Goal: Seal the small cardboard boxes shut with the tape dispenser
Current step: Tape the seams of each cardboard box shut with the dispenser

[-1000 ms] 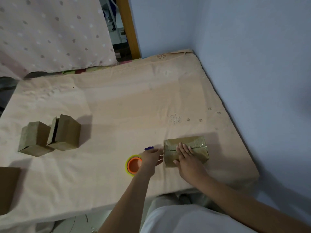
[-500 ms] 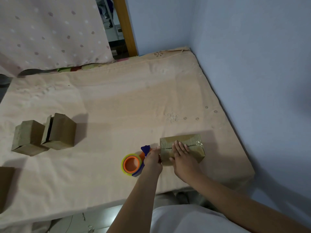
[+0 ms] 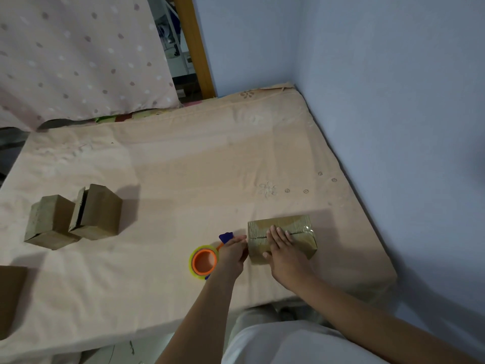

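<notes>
A peach bedsheet [image 3: 183, 166] covers the surface by a blue wall. The right hand [image 3: 284, 254] presses flat on the cardboard box [image 3: 301, 229] near the front edge; the left hand [image 3: 232, 254] grips the tape dispenser [image 3: 203, 261] just beside it. The tape could wrinkle or miss the seam if the box shifts on the soft sheet. The tape end and dispenser blade are hidden.

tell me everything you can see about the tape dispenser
The tape dispenser looks plastic: an orange hub inside a yellow-green ring of tape, with a dark blue blade end pointing away from the person. It sits on the peach cloth near the table's front edge, just left of the taped box. The left hand grips its right side, hiding the handle; whether it rests on the cloth or is lifted is unclear.
</notes>
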The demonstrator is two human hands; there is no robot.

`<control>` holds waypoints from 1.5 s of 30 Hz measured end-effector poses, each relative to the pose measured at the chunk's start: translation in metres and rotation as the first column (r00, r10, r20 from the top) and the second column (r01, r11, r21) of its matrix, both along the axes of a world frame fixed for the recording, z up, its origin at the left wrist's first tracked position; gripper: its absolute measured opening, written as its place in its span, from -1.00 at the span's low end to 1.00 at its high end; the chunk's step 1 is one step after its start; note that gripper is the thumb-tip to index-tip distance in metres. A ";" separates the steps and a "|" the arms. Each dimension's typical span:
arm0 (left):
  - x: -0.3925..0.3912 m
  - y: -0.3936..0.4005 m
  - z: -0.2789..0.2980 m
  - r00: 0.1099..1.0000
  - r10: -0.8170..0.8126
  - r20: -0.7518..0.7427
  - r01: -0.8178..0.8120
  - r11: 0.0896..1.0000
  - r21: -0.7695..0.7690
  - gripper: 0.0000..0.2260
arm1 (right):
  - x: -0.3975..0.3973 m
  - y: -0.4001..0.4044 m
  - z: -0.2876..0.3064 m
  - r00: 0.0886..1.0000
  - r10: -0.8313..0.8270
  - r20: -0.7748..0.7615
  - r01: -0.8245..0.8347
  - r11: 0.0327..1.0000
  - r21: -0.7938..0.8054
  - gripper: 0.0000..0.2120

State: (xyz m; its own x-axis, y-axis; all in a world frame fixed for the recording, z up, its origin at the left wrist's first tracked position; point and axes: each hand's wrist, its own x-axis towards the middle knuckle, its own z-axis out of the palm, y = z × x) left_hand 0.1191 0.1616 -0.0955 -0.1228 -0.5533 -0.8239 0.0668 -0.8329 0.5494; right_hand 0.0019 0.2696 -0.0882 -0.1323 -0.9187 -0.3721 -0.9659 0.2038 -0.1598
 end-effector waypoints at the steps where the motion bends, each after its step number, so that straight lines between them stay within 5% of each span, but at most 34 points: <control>1: 0.000 -0.002 -0.002 1.000 -0.002 0.015 0.002 1.000 -0.006 -0.92 | 0.000 0.001 0.002 1.000 -0.023 -0.002 0.023 1.000 0.003 -0.38; 7: -0.015 0.001 0.001 0.996 0.008 -0.090 0.000 0.996 0.085 -0.82 | -0.002 -0.002 0.010 1.000 -0.023 0.002 0.023 0.999 -0.034 -0.27; 12: -0.014 0.011 -0.023 0.991 0.062 -0.119 -0.066 0.997 -0.028 -0.72 | -0.001 -0.001 0.009 1.000 -0.023 0.013 0.023 0.999 -0.048 -0.09; 17: -0.004 0.027 -0.024 0.967 0.179 -0.183 -0.196 0.978 -0.075 -0.76 | 0.000 -0.003 0.015 0.999 -0.051 0.001 0.051 0.999 -0.016 -0.28; 20: 0.000 0.024 -0.013 0.999 0.050 -0.008 -0.050 0.971 -0.233 -0.87 | -0.002 -0.006 0.025 0.995 -0.068 0.078 0.071 0.997 -0.033 -0.39; 23: -0.001 0.011 -0.010 0.975 -0.117 0.190 0.174 0.933 -0.316 -0.76 | -0.010 -0.012 0.045 0.974 -0.154 0.164 0.179 0.972 -0.154 -0.53; 26: -0.007 0.002 0.000 0.874 -0.231 0.427 0.373 0.882 -0.286 -0.76 | -0.020 -0.013 0.057 0.916 -0.297 0.268 0.386 0.832 -0.399 -0.68; 29: -0.014 0.003 0.013 0.836 -0.290 0.467 0.451 0.847 -0.281 -0.64 | -0.038 -0.006 0.058 0.760 -0.467 0.452 0.647 0.617 -0.449 -0.63; 32: -0.021 0.006 0.015 0.803 -0.373 0.465 0.522 0.817 -0.245 -0.48 | -0.065 0.001 0.057 0.491 -0.706 0.510 0.853 0.510 -0.115 -0.56; 34: -0.024 0.011 0.013 0.794 -0.370 0.482 0.527 0.814 -0.243 -0.53 | -0.077 0.007 0.052 0.383 -0.770 0.510 0.866 0.492 0.091 -0.59; 38: -0.020 0.011 0.004 0.808 -0.312 0.500 0.503 0.807 -0.310 -0.61 | -0.085 0.015 0.032 0.224 -0.755 0.616 0.880 0.428 0.204 -0.71; 42: -0.017 0.008 0.003 0.809 -0.311 0.499 0.502 0.808 -0.309 -0.67 | -0.098 0.010 0.020 -0.080 -0.735 0.673 0.880 0.265 0.394 -0.58; 45: -0.016 0.007 0.001 0.817 -0.322 0.477 0.494 0.819 -0.291 -0.69 | -0.102 0.011 0.023 -0.150 -0.700 0.698 0.839 0.283 0.464 -0.62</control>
